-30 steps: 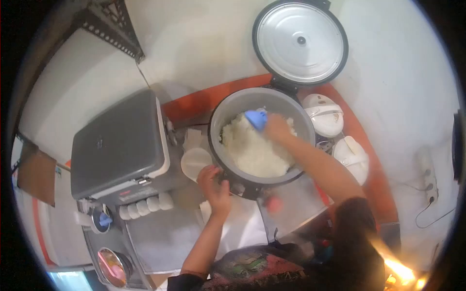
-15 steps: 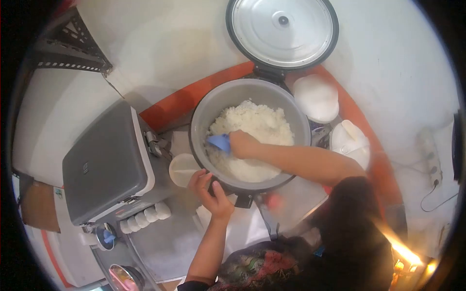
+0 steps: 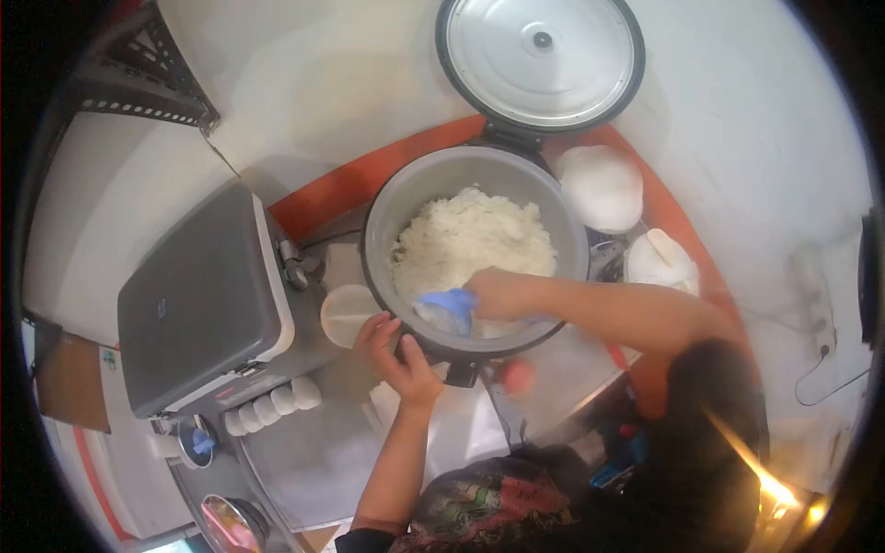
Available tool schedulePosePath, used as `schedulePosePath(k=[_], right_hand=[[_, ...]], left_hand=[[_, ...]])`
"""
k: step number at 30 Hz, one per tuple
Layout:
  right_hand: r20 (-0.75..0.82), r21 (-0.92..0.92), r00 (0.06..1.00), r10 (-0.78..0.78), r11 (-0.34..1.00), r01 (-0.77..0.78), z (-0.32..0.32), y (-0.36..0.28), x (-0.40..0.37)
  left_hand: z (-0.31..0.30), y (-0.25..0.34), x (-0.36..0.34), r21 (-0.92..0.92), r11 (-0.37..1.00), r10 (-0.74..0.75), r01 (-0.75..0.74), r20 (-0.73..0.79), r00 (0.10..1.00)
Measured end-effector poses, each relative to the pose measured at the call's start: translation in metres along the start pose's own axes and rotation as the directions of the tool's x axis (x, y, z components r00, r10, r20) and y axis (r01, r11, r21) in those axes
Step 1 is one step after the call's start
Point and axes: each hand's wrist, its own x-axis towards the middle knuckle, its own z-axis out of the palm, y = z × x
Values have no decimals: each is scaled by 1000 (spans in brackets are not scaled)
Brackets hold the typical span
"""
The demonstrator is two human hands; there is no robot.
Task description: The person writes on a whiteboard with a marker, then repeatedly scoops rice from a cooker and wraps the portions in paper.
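Right hand [image 3: 502, 293], grip clamped on a blue paddle [image 3: 449, 304], scoops rice [image 3: 470, 235] at centre frame while left hand [image 3: 396, 355] clasps the pot [image 3: 385, 230] rim, and lifting likely needs a level paddle.

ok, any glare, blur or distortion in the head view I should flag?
Head view: strong fisheye, black vignette at the corners; orange flare low right; rice nearly blown out; right hand and blue paddle slightly soft.
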Motion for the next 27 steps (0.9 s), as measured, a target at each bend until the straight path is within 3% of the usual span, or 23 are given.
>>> schedulePosePath(k=[2, 5, 8, 14, 17, 20, 27], right_hand=[[-229, -3, 968, -106, 994, 109, 4, 11, -2], [-457, -66, 890, 3, 997, -37, -27, -22, -13], [-538, -85, 840, -67, 996, 25, -26, -14, -5], [-527, -55, 850, -7, 998, -26, -23, 7, 10], [-494, -39, 860, 125, 985, -166, -32, 10, 16], [-311, -65, 915, 258, 955, -291, -20, 31, 36], [-66, -72, 986, 151, 985, -155, 13, 1, 32]], left_hand=[[2, -1, 1, -25, 1000, 2, -3, -14, 1000], [1, -1, 0, -22, 1000, 2, -2, -12, 1000], [-1, -1, 0, 2, 1000, -3, 3, 4, 1000], [-2, -1, -1, 34, 999, -2, 1, 26, 1000], [-1, 0, 1, 18, 1000, 4, -5, 27, 1000], [-1, 0, -1, -1, 1000, -12, 12, 32, 999], [-1, 1, -1, 2, 1000, -15, 15, 34, 999]])
